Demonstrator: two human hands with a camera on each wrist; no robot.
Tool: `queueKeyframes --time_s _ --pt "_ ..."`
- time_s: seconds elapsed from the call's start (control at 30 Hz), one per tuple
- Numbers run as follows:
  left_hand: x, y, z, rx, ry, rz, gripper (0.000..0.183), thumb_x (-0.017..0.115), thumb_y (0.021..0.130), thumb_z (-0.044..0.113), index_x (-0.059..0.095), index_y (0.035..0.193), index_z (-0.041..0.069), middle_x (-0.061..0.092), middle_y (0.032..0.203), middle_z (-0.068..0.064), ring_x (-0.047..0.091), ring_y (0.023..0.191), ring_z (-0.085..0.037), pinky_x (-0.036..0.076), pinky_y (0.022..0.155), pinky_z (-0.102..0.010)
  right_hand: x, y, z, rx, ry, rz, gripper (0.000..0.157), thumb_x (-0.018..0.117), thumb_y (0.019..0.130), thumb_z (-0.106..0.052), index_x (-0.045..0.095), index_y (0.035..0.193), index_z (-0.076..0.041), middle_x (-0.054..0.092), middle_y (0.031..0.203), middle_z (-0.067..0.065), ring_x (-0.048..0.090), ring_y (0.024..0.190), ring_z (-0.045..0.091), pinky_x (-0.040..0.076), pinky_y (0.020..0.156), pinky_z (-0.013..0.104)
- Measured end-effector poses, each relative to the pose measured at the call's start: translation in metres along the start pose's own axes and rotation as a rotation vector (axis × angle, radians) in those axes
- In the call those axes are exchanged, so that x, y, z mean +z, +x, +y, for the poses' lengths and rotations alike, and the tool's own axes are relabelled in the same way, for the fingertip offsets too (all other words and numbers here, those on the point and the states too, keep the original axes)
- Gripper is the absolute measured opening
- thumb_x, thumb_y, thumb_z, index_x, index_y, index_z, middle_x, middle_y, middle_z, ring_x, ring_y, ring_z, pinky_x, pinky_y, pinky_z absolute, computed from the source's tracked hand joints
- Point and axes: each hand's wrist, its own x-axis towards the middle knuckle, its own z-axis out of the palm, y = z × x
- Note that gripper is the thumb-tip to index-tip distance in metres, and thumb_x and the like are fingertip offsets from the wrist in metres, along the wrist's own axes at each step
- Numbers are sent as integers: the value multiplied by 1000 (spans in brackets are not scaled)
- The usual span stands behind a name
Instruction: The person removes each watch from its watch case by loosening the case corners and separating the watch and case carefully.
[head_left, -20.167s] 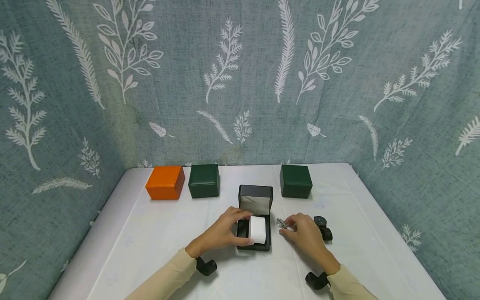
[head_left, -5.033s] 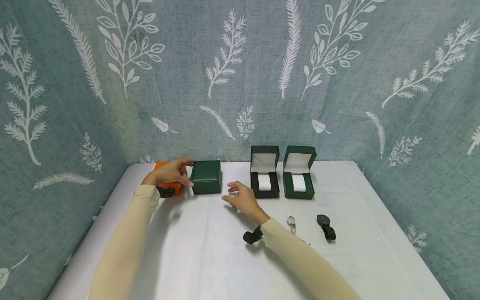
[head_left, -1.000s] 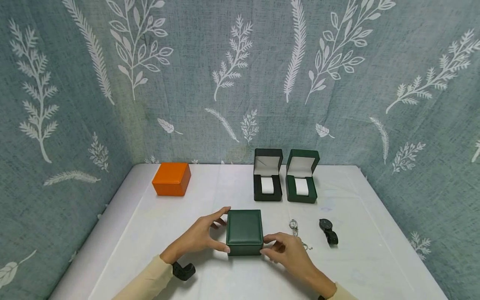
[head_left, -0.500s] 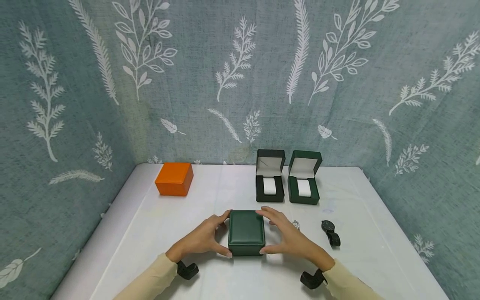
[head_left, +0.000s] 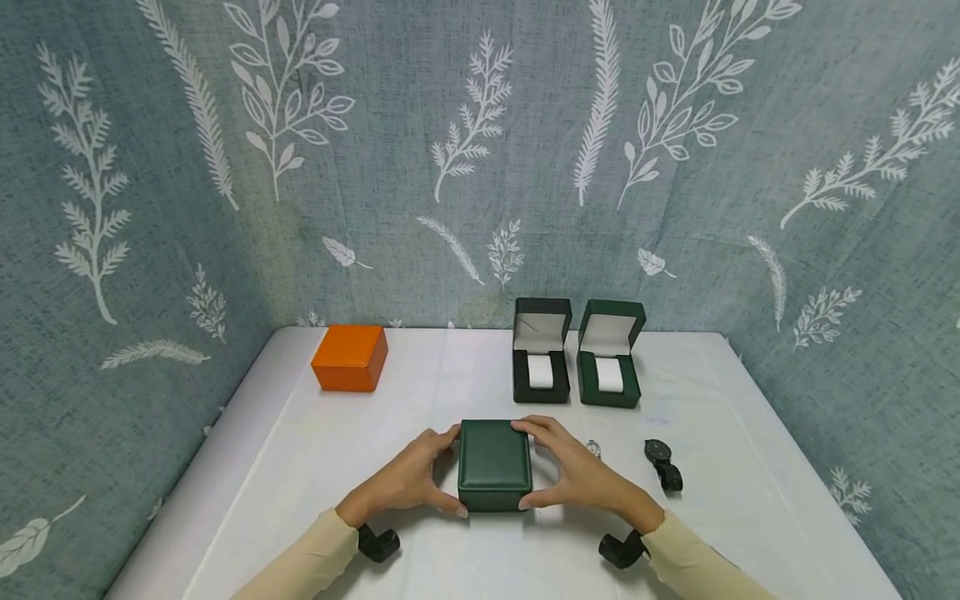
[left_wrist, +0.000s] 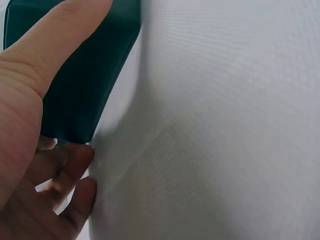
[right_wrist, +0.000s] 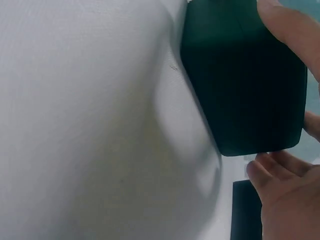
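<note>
On the white table (head_left: pixel 262 500), the left hand (head_left: pixel 411 477) is grasping the left side of a green box (head_left: pixel 495 458), thumb and fingers spread wide between near and far corners; the right hand (head_left: pixel 580 472) is gripping the opposite side, stretching just as wide; the box is sitting closed and level between them, looking smooth; a silvery watch (head_left: pixel 594 448) is half hiding behind the right hand.

One orange box (head_left: pixel 349 358), one black box (head_left: pixel 542 333) and two green boxes (head_left: pixel 495 454) (head_left: pixel 611 333) made four. There were two white cushions (head_left: pixel 540 372) (head_left: pixel 609 375), two watches (head_left: pixel 657 452) (head_left: pixel 593 448), two wrist cameras (head_left: pixel 380 544) (head_left: pixel 621 551), two hands (head_left: pixel 408 475) (head_left: pixel 581 475) and one tabletop (head_left: pixel 442 383).
</note>
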Motion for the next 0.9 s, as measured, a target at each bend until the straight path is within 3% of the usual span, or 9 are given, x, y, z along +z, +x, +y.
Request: queueKeyframes --time_s 0.27,0.4,0.53,0.67,0.9 --pt "1 2 0 -8 34 0 128 97 58 58 39 157 1 58 130 -4 50 106 -15 46 95 -40 1 1 -1 -31 -84 48 99 89 72 -59 44 155 -30 40 153 -6 42 141 22 42 107 57" --pt "1 2 -1 21 31 2 124 96 59 58 42 155 2 59 132 -2 51 103 -15 47 92 -37 1 2 0 -67 -103 71 97 89 72 -60 47 154 -27 43 150 -5 45 138 22 44 105 57" --pt "0 2 -3 39 42 12 121 96 59 58 45 154 4 60 120 1 52 98 -14 48 86 -33 1 4 2 -90 -111 86 95 89 72 -60 50 152 -26 48 147 -6 49 135 20 45 104 55" --pt "-1 1 -4 40 34 12 121 97 59 58 44 154 3 58 117 0 52 97 -14 48 84 -33 -1 7 2 -94 -78 94 92 90 73 -56 53 150 -25 51 146 -9 51 133 17 46 104 54" --pt "-2 1 -5 20 1 -8 126 97 60 56 38 157 0 58 128 -5 52 101 -14 48 90 -35 -5 11 0 -50 43 90 83 91 77 -44 55 149 -23 57 142 -8 57 122 16 44 107 52"
